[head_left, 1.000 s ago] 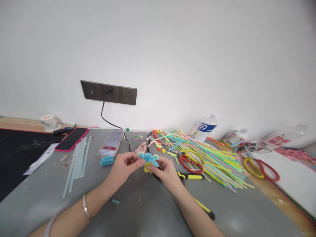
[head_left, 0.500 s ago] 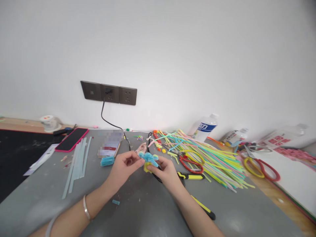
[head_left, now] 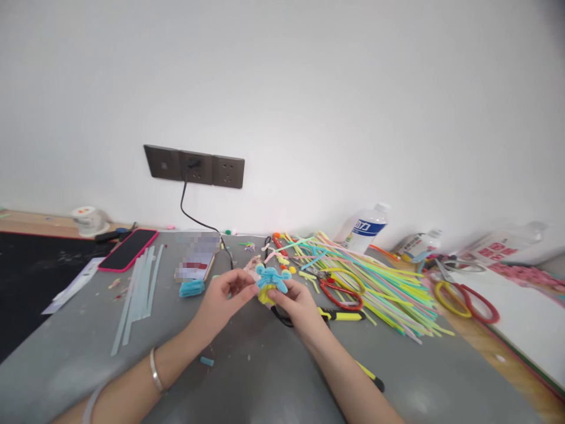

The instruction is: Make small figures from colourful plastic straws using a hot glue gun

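Both hands have nudged the craft piece point(head_left: 270, 281) slightly closer to the straws point(head_left: 384, 277), and its blue loops now fan upward. The left hand point(head_left: 223, 300) pinches its side between thumb and forefinger. The right hand point(head_left: 295, 303) curls closed around its yellow base. It hangs above the worktop point(head_left: 247, 377), just left of the straws. Red scissors point(head_left: 342, 294) lie at the straws' near edge.

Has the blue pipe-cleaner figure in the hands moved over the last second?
Yes. The blue pipe-cleaner figure has shifted slightly right and away from the person, nearer the red-handled scissors, which stayed put.
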Available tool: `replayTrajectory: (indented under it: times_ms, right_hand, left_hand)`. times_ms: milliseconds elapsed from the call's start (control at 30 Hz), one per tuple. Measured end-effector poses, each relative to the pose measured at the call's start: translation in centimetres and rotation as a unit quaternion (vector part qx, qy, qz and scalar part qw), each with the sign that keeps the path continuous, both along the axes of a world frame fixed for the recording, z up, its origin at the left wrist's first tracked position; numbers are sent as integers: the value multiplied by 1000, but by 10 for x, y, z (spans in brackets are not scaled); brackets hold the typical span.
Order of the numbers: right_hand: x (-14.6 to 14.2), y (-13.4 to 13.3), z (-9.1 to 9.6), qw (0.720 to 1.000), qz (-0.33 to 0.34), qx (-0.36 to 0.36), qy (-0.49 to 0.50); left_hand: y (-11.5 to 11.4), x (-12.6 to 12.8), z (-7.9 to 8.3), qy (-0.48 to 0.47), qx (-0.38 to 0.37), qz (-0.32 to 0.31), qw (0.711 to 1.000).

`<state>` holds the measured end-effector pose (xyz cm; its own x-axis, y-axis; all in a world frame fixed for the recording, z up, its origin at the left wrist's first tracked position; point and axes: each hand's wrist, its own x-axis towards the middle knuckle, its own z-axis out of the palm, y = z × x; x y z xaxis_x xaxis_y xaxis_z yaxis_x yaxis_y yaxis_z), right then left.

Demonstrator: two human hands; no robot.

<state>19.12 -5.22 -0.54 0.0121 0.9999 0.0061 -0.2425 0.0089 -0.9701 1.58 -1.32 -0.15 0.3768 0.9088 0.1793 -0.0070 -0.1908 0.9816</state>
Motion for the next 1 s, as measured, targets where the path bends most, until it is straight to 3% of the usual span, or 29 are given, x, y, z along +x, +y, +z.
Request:
replayTrajectory:
  times_ms: [633,1000]
  right_hand:
    - [2,-1,-7,997,28,22,-64]
    - [4,-2,-11,995,29,29,-93]
  left_hand:
    - [-2,0,5,48,59,36,996]
    - [-3,0,5,48,55,33,997]
